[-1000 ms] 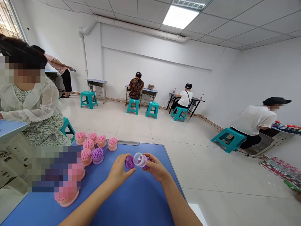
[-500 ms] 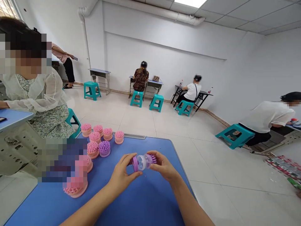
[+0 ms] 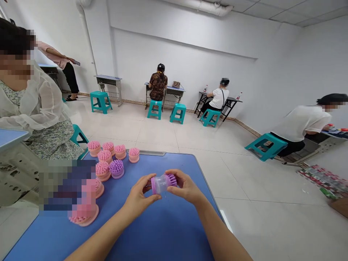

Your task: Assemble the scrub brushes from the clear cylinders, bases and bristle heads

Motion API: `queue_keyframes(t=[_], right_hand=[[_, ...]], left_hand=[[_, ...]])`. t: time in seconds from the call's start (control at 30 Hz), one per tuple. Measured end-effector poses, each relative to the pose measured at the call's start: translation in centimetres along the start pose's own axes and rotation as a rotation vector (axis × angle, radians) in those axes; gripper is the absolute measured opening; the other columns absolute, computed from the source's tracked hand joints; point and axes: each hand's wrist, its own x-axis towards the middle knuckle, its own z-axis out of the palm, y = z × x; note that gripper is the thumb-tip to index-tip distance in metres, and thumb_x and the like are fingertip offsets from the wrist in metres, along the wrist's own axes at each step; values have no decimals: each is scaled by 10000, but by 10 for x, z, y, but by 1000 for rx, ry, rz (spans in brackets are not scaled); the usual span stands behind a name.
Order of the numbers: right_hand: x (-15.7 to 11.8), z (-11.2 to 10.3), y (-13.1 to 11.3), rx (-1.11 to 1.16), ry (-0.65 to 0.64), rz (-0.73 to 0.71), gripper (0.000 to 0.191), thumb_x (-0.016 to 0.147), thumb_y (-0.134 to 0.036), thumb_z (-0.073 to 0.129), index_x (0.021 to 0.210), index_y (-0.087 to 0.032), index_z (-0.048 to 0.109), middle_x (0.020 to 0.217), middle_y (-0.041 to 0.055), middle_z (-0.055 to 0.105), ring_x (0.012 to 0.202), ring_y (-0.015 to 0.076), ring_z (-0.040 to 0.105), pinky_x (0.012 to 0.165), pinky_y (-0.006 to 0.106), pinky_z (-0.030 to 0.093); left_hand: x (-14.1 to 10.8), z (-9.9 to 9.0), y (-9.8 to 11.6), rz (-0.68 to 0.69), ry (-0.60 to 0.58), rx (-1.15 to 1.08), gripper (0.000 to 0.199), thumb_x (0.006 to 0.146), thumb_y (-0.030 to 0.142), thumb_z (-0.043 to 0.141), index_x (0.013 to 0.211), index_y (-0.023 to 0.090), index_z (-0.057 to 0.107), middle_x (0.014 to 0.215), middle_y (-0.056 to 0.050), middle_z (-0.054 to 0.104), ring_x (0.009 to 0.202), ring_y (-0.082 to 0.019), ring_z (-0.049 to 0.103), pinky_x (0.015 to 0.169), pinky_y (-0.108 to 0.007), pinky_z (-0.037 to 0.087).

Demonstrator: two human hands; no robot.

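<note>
Your left hand [image 3: 141, 189] and right hand [image 3: 185, 185] together, fingers clasped around clear plastic cylinder [image 3: 160, 184], over blue table [image 3: 174, 228]. Purple cap [image 3: 153, 185] at cylinder's left end, purple bristles [image 3: 171, 178] at right end. Pink bristle brushes [image 3: 102, 171] stand clustered left of hands, purple brush [image 3: 117, 169] among them. Seated co-worker [image 3: 29, 108] at far left of frame.
</note>
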Motion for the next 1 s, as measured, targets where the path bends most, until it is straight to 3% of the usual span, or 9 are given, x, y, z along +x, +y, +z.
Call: queue_keyframes(t=[0.23,0.57,1.0], right_hand=[[-4,1,-8,-154,39,-163,396,669,-176,660,1052,-229,574,1019,36,535,857,168,530,766,309,455],[-6,2,-10,-249,52,-284,419,672,-145,666,1071,-235,577,999,34,525,867,172,533,777,313,451],[-8,3,-11,-280,55,-296,432,669,-132,666,1077,-232,567,992,33,514,843,158,533,788,315,459]], left_hand=[[2,0,-1,-36,-25,1,543,640,343,695,1132,211,507,1065,-57,578,924,-212,607,812,-368,529],[4,1,0,-107,-34,-145,600,603,319,717,1126,171,462,999,-66,602,896,-205,600,784,-335,522],[3,3,1,-164,-16,-233,613,571,252,735,1113,164,463,969,-57,607,867,-195,591,765,-308,507]])
